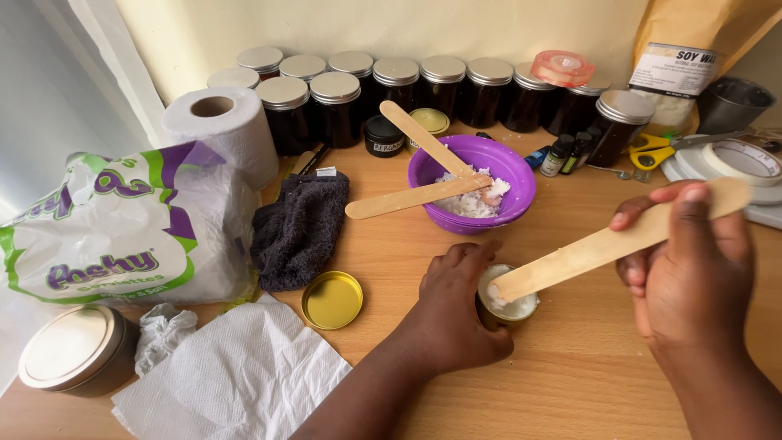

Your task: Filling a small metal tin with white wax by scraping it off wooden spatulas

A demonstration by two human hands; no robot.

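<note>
Here, the left hand [456, 305] is gripping a small gold tin [507, 297] of white wax near the middle of the bench [570, 367], while the right hand [684, 261] is clasping a wooden stick [603, 244] pressed into it. Just beyond, a purple bowl [472, 183] is holding two more sticks.

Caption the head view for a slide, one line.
Left hand steadies a small gold tin while the right hand presses a wooden stick into its white filling, beside a purple bowl.

Pale cream wall [391, 24] behind light wooden table [570, 367]; white curtain [49, 90], perhaps, at left.
</note>
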